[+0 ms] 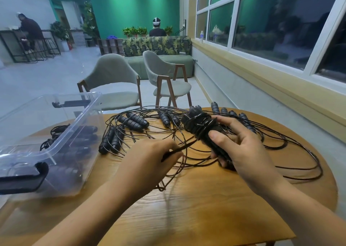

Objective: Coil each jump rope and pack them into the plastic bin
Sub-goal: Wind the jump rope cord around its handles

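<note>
Two hands: right hand (pixel 243 144) grips the wound bundle (pixel 200 126), left hand (pixel 149 156) pinches its cord (pixel 179 148) over bare tabletop (pixel 206 208).

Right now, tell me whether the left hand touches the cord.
Touching. The head view shows the left hand pinching the taut cord leading to the wrapped handles in the right hand.

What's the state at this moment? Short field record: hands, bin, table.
left hand: pinches the cord running to the bundle
right hand: grips the bundle, handles wound with cord
bin: clear plastic, on the left of the table, dark coiled ropes inside
loose ropes: several, uncoiled, tangled across the table
table: round, wooden
</note>
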`<state>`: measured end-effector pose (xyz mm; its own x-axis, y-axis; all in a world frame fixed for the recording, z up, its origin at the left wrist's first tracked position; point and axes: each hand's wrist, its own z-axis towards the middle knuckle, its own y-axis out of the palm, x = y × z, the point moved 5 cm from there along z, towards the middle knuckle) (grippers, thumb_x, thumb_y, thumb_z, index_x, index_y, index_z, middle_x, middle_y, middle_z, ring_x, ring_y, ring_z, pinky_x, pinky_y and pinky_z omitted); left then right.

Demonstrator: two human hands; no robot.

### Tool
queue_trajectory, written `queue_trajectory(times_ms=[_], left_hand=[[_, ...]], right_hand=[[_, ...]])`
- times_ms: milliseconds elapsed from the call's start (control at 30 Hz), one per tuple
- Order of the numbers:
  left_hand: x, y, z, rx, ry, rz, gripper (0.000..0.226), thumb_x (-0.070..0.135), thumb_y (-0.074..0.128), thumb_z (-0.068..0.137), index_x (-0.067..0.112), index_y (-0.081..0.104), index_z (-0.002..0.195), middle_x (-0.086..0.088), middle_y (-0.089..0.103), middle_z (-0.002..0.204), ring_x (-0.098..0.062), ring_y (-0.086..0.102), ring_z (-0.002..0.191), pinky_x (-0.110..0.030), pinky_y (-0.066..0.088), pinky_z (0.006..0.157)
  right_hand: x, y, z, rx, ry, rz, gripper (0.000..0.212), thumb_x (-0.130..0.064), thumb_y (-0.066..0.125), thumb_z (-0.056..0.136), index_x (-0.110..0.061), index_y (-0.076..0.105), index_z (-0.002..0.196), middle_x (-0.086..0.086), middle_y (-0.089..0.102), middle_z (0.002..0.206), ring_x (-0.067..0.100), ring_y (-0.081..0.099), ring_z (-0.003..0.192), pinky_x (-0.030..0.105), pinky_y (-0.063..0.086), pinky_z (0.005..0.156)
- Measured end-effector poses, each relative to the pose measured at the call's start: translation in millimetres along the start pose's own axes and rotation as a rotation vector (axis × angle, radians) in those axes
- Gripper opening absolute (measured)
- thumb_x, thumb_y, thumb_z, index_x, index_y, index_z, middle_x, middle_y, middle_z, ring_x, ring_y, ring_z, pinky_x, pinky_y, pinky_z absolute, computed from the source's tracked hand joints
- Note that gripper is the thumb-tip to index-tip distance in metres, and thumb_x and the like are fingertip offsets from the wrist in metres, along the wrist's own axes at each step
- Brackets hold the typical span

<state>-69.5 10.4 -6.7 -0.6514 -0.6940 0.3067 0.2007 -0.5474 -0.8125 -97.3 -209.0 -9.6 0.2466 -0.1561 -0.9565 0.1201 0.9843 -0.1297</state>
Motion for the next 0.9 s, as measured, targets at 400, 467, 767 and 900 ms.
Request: queue_trajectory(times_ms=[400, 467, 767, 900], left_hand=[[15.0, -0.1, -3.1, 0.021, 0.283, 0.148, 0.019, 0.042, 0.058, 0.096, 0.03, 0.072, 0.103, 0.015, 0.064, 0.095, -0.011, 0.06, 0.085, -0.032, 0.045, 0.074], [16.4, -1.5, -4.0, 0.011, 0.326, 0.169, 0.02, 0.044, 0.058, 0.097, 0.031, 0.071, 0.104, 0.015, 0.064, 0.095, -0.011, 0.059, 0.085, -0.033, 0.044, 0.075], [32.9, -2.9, -8.6, -0.001, 0.513, 0.373, 0.018, 0.047, 0.058, 0.105, 0.035, 0.072, 0.102, 0.016, 0.065, 0.097, -0.016, 0.057, 0.093, -0.037, 0.04, 0.08], [36.6, -3.5, -11.0, 0.042, 0.548, 0.366, 0.02, 0.053, 0.059, 0.103, 0.038, 0.072, 0.104, 0.018, 0.066, 0.1, -0.015, 0.057, 0.106, -0.041, 0.038, 0.093]], right_hand=[[15.6, 10.9, 0.8, -0.319, 0.118, -0.5, 0.051, -0.05, 0.07, 0.098, -0.058, 0.054, 0.145, -0.012, 0.075, 0.079, 0.002, 0.07, 0.067, 0.012, 0.047, 0.058], [16.6, 9.4, 0.7, -0.376, 0.157, -0.512, 0.05, -0.052, 0.07, 0.098, -0.059, 0.054, 0.144, -0.014, 0.076, 0.081, 0.003, 0.068, 0.064, 0.015, 0.049, 0.059], [11.6, -3.4, -4.7, -0.698, 0.365, -0.46, 0.046, -0.04, 0.074, 0.1, -0.044, 0.061, 0.143, -0.003, 0.081, 0.091, 0.011, 0.067, 0.07, 0.03, 0.047, 0.06], [9.0, -9.3, -7.5, -0.853, 0.439, -0.387, 0.046, -0.039, 0.073, 0.101, -0.04, 0.062, 0.146, 0.006, 0.081, 0.101, 0.018, 0.069, 0.078, 0.032, 0.047, 0.063]])
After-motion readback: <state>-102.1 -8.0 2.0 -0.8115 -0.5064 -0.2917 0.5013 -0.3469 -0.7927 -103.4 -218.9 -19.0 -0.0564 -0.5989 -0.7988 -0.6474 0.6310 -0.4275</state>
